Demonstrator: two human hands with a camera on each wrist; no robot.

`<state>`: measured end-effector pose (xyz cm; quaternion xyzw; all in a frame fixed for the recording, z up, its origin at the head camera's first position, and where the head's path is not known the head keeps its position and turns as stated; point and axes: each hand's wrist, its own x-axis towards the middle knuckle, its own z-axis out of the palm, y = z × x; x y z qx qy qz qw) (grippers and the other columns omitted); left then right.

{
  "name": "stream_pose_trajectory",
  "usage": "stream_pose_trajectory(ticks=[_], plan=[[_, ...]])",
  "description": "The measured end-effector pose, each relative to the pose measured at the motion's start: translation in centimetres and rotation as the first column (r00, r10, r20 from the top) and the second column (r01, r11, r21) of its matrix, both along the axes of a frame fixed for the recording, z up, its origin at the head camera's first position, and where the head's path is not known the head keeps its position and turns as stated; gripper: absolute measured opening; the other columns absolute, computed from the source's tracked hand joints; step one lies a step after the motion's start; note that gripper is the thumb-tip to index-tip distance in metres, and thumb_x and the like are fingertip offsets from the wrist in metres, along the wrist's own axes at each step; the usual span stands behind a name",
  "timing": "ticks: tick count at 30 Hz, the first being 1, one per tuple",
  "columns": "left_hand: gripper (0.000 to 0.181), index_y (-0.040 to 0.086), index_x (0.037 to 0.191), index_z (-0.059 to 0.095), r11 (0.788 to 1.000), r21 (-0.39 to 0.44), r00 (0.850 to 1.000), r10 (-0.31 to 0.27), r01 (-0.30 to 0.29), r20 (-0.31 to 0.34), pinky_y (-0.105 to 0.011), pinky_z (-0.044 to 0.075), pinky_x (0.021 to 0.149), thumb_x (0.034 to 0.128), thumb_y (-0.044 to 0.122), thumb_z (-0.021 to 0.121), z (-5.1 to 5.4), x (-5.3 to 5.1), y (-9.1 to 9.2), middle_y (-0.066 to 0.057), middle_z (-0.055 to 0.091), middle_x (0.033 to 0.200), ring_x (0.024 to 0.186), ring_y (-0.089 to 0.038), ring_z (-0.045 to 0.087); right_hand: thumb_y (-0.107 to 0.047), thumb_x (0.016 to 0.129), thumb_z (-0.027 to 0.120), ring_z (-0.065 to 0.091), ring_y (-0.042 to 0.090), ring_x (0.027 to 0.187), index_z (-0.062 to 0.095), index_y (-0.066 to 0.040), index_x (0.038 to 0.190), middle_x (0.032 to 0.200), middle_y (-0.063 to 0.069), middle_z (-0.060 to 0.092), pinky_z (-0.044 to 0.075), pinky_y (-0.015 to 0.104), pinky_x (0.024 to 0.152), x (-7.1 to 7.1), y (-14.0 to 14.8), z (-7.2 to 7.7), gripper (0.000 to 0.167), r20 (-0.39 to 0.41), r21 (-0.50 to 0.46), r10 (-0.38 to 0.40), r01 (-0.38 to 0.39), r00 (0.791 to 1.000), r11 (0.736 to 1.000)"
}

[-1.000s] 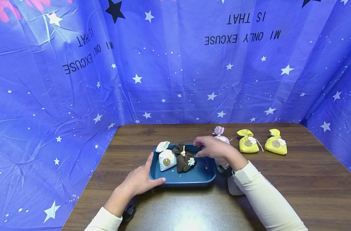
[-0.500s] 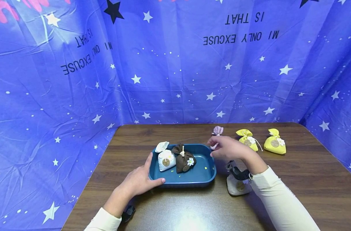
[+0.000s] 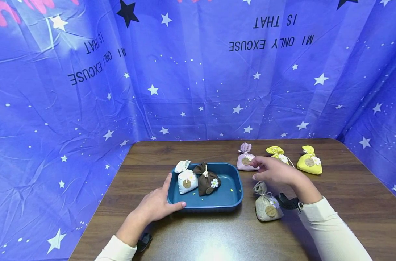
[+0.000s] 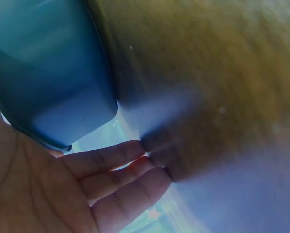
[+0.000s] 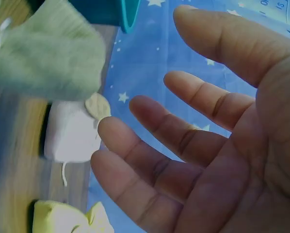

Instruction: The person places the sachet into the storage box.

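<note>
Our right hand (image 3: 277,172) has moved out to three o'clock of the tray (image 3: 229,184), fingers apart and empty, while our left hand (image 3: 157,203), fingers straight at eight o'clock, probably steadies it, white bag (image 3: 186,185) and brown bag (image 3: 204,185) inside.

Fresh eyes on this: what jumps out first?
Probably the vivid blue curtain with white stars and upside-down lettering, rising behind the table. Next, the dark blue tub, a white pouch and brown pouch inside, the left hand at its left end. Then the bright yellow pouch at back right.
</note>
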<state>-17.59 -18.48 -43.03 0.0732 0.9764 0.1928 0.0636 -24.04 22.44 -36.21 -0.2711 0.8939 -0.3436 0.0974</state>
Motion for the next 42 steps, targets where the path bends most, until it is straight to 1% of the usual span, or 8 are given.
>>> stream_pose_trajectory(ticks=[5, 10, 15, 21, 27, 32, 39, 42], plan=[[0.119, 0.010, 0.160, 0.010, 1.000, 0.003, 1.000, -0.009, 0.009, -0.011, -0.054, 0.048, 0.091, 0.0769, 0.073, 0.067, -0.1, 0.0, -0.1, -0.024, 0.063, 0.125, 0.109, -0.038, 0.064, -0.010, 0.086, 0.075, 0.064, 0.028, 0.097, 0.061, 0.005, 0.112, 0.109, 0.014, 0.065, 0.051, 0.049, 0.086, 0.4, 1.3, -0.4, 0.033, -0.035, 0.003, 0.009, -0.009, 0.999, 1.000], [0.119, 0.010, 0.160, 0.010, 1.000, 0.001, 1.000, -0.004, 0.004, 0.001, -0.054, 0.048, 0.092, 0.0765, 0.074, 0.066, -0.2, -0.1, -0.1, -0.024, 0.063, 0.126, 0.110, -0.037, 0.063, -0.009, 0.084, 0.077, 0.064, 0.028, 0.093, 0.061, 0.005, 0.111, 0.107, 0.013, 0.064, 0.052, 0.038, 0.081, 0.8, 2.5, -1.0, 0.034, -0.041, 0.005, 0.019, -0.019, 0.999, 1.000], [0.119, 0.011, 0.160, 0.010, 1.000, 0.001, 1.000, -0.002, 0.002, 0.003, -0.054, 0.047, 0.093, 0.0764, 0.075, 0.066, -0.3, -0.2, -0.1, -0.024, 0.062, 0.126, 0.111, -0.037, 0.063, -0.011, 0.086, 0.075, 0.064, 0.025, 0.092, 0.060, 0.005, 0.113, 0.109, 0.015, 0.063, 0.052, 0.031, 0.079, 1.6, 3.7, -1.5, 0.034, 0.002, -0.029, 0.016, -0.016, 1.000, 0.999], [0.119, 0.011, 0.160, 0.009, 1.000, 0.005, 1.000, -0.003, 0.003, -0.006, -0.053, 0.047, 0.093, 0.0769, 0.074, 0.066, -0.3, -0.2, -0.1, -0.023, 0.061, 0.128, 0.112, -0.037, 0.062, -0.013, 0.088, 0.075, 0.064, 0.023, 0.094, 0.058, 0.007, 0.115, 0.113, 0.021, 0.061, 0.053, 0.030, 0.077, 2.1, 4.9, -2.4, 0.038, 0.072, -0.040, 0.013, -0.010, 0.997, 0.999], [0.119, 0.011, 0.160, 0.008, 1.000, 0.006, 1.000, -0.009, 0.009, -0.006, -0.053, 0.047, 0.093, 0.0770, 0.074, 0.065, -0.3, -0.2, 0.0, -0.023, 0.062, 0.128, 0.112, -0.036, 0.063, -0.015, 0.089, 0.074, 0.065, 0.032, 0.097, 0.057, 0.007, 0.117, 0.112, 0.019, 0.064, 0.053, 0.031, 0.079, 2.7, 5.9, -3.1, 0.039, 0.062, -0.016, 0.056, -0.055, 0.997, 0.998], [0.119, 0.011, 0.160, 0.009, 1.000, 0.009, 1.000, -0.009, 0.009, -0.011, -0.053, 0.048, 0.092, 0.0769, 0.074, 0.066, -0.3, -0.2, 0.0, -0.023, 0.062, 0.127, 0.111, -0.037, 0.063, -0.014, 0.090, 0.073, 0.065, 0.036, 0.100, 0.057, 0.005, 0.118, 0.112, 0.018, 0.065, 0.052, 0.029, 0.081, 2.9, 6.4, -3.7, 0.037, 0.102, -0.039, 0.094, -0.091, 0.990, 0.995], [0.119, 0.011, 0.160, 0.009, 1.000, 0.012, 1.000, -0.009, 0.009, -0.006, -0.053, 0.048, 0.092, 0.0771, 0.073, 0.066, -0.2, -0.2, 0.0, -0.023, 0.062, 0.128, 0.111, -0.036, 0.063, -0.013, 0.092, 0.071, 0.064, 0.034, 0.102, 0.056, 0.006, 0.120, 0.115, 0.018, 0.064, 0.052, 0.028, 0.084, 3.4, 6.9, -4.3, 0.038, 0.164, -0.088, 0.148, -0.135, 0.975, 0.987], [0.119, 0.011, 0.160, 0.009, 1.000, 0.016, 1.000, -0.008, 0.008, -0.004, -0.053, 0.048, 0.092, 0.0772, 0.073, 0.066, -0.2, -0.2, -0.1, -0.023, 0.062, 0.127, 0.111, -0.036, 0.063, -0.012, 0.092, 0.070, 0.064, 0.028, 0.102, 0.056, 0.006, 0.121, 0.115, 0.018, 0.063, 0.054, 0.030, 0.079, 3.6, 6.9, -4.5, 0.037, 0.192, -0.106, 0.156, -0.137, 0.969, 0.985]])
